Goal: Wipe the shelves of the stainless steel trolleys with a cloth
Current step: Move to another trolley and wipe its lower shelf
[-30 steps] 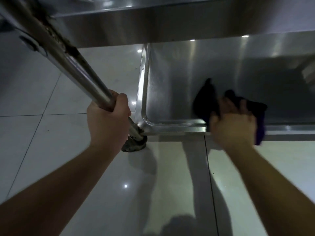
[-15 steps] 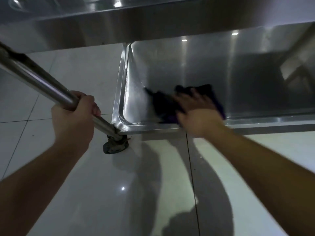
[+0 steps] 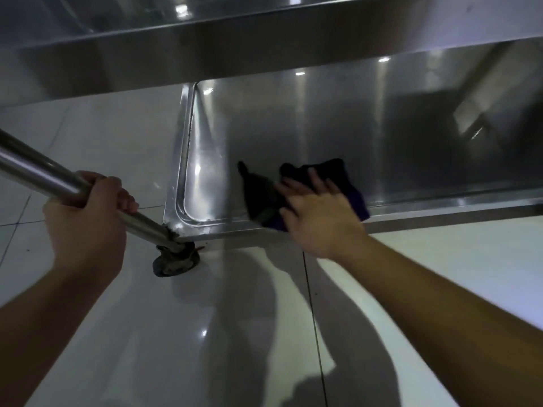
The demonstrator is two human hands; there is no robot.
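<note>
A: Nearest first, what's by the cam?

B: Two bare forearms over a glossy white tiled floor (image 3: 249,333), shadows of both arms on it. Left hand (image 3: 85,221) has its fingers curled right round the trolley's steel leg tube (image 3: 44,174), thumb side up, firm grip. The tube slants down past the knuckles to the shelf corner.

A: And below the l. fingers?

B: A grubby caster wheel (image 3: 176,259) just under where the tube meets the corner, sitting on the tile.

A: Right hand?

B: Right hand (image 3: 320,212) lies palm down, fingers straight and spread, pressing a dark cloth (image 3: 293,186) flat. Nothing pinched; it's a flat push, not a grasp. Bit of motion blur on the fingertips.

A: Where's the cloth exactly?

B: On the bottom shelf (image 3: 411,157) of the stainless trolley, near the front lip, toward the l. end. It's under the fingers and pokes out beyond the tips and to both sides; the edge by the little finger looks purple, hanging over the front rim. One black corner sticks out on the thumb side, toward the shelf's rounded corner.

A: Farther off?

B: Beyond the fingertips the shelf pan runs back, brushed steel w/ light spots reflected. Above it, at the top of view, the edge of the next shelf up (image 3: 264,45) crosses the whole frame
</note>
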